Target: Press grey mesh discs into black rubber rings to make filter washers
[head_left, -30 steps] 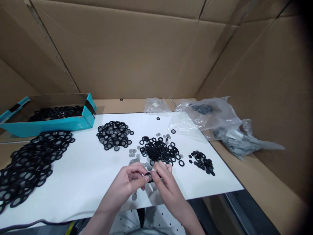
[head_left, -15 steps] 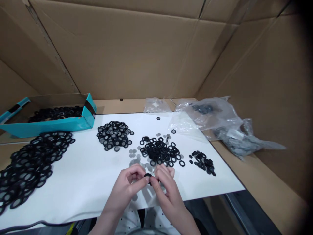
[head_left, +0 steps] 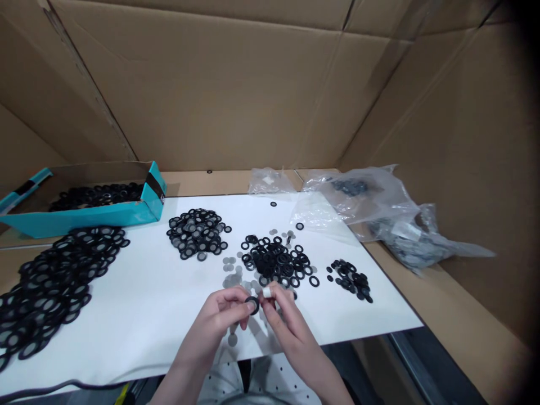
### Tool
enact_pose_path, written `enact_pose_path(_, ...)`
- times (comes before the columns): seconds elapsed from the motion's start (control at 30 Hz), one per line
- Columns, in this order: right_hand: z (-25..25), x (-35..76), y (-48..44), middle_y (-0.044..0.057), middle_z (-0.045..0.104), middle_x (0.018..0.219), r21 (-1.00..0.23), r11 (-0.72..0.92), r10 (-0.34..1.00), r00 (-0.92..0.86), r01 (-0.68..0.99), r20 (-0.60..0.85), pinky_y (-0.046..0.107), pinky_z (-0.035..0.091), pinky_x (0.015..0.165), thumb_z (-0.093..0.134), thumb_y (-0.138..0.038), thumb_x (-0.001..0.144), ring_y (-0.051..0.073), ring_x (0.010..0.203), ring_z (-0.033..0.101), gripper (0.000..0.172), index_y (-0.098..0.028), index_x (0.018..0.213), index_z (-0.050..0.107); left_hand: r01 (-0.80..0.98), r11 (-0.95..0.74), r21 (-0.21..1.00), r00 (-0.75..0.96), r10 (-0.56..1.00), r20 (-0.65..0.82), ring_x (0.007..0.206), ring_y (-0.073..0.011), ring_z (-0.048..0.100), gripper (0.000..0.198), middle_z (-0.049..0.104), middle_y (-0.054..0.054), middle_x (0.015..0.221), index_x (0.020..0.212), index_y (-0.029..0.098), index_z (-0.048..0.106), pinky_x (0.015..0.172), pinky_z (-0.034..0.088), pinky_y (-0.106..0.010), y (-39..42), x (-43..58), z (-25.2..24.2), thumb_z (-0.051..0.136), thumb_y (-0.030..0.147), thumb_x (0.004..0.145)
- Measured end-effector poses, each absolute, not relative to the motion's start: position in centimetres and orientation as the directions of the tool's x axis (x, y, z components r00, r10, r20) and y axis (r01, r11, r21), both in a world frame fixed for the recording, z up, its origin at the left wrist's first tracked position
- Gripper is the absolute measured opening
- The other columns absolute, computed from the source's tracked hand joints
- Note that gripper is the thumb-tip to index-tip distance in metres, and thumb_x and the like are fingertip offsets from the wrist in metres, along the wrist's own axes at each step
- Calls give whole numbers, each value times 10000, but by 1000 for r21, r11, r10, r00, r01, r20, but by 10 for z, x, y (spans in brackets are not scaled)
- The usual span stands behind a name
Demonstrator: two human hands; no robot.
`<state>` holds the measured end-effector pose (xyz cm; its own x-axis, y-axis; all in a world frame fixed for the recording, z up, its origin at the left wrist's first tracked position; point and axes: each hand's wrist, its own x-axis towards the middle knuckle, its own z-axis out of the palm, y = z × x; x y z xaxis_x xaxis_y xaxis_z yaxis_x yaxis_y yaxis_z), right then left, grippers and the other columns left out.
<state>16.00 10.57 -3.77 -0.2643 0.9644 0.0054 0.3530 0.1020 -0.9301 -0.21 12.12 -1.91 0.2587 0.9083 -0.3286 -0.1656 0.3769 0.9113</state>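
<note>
My left hand (head_left: 225, 310) pinches a black ring (head_left: 252, 305) between thumb and fingers, its face turned towards me. Close beside it, my right hand (head_left: 283, 315) has thumb and forefinger drawn together; anything between them is too small to make out. A white band, perhaps tape, shows at the right forefinger's tip. Just beyond both hands lies a heap of black rings (head_left: 278, 263). Thin grey discs (head_left: 232, 279) are scattered to its left and under my hands. Further left is a pile of black rings with grey centres (head_left: 197, 233).
A blue box (head_left: 84, 216) of black rings stands back left, with a large ring pile (head_left: 54, 287) before it. Small black pieces (head_left: 350, 278) lie right. Clear plastic bags (head_left: 363, 197) rest at the back right. Cardboard walls (head_left: 219, 84) surround the white board (head_left: 160, 315).
My hands have drawn slightly apart. The black ring has turned to face me in my left hand, and my right fingers have come away from it, showing the white band.
</note>
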Motion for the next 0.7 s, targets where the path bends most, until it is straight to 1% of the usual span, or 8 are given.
enact_pose_path(0.07,-33,165,105,30,526,1011,-909,178,943,-328,378,49,319,383,900,427,-335,947,178,950,491,131,-247,1005,505,-177,398,900,273,899,-344,603,-104,424,196,509,1,697,601,156,582,564,339,-235,121,-2,-21,656,279,735)
enact_pose_path(0.13,-28,168,105,34,518,1069,-882,257,919,-383,396,96,330,372,916,468,-301,932,185,979,484,117,-261,1033,512,-180,409,895,283,893,-351,590,-98,425,196,535,-7,726,596,153,582,553,338,-235,120,-2,-23,664,273,727)
enact_pose_path(0.2,-25,168,107,32,524,1043,-857,293,914,-388,424,120,334,374,898,499,-283,919,192,971,481,90,-259,1003,521,-192,414,890,286,891,-353,584,-95,427,196,538,-8,734,585,151,582,548,340,-236,120,-1,-24,673,264,717)
enact_pose_path(0.27,-24,166,109,25,528,960,-838,292,925,-359,460,125,329,389,844,524,-276,904,192,908,478,44,-242,931,514,-209,417,884,289,890,-352,588,-98,433,179,524,-4,720,591,152,595,549,343,-238,120,0,-24,673,255,714)
enact_pose_path(0.37,-25,162,110,18,514,888,-817,284,937,-327,501,126,329,396,793,544,-276,889,192,847,460,79,-228,871,484,-219,422,880,292,889,-354,583,-98,432,165,497,5,689,604,154,609,546,340,-239,120,0,-24,663,252,724)
enact_pose_path(0.53,-23,163,110,23,518,969,-809,326,912,-387,488,134,358,376,856,569,-259,878,195,900,471,143,-249,1005,504,-220,426,878,280,889,-361,575,-86,424,168,474,18,677,599,154,591,546,329,-230,119,-2,-25,661,234,730)
enact_pose_path(0.63,-21,164,111,21,538,980,-803,390,883,-431,452,186,367,356,887,533,-233,902,196,929,486,52,-256,943,556,-224,408,885,295,894,-338,572,-81,417,183,478,16,700,589,150,568,548,329,-229,118,-3,-26,656,218,733)
enact_pose_path(0.7,-22,164,112,24,540,948,-816,393,887,-410,423,215,353,372,864,528,-233,905,195,912,493,43,-246,913,568,-228,396,889,293,899,-325,577,-84,418,188,479,13,711,593,150,559,545,330,-228,118,-3,-27,652,223,739)
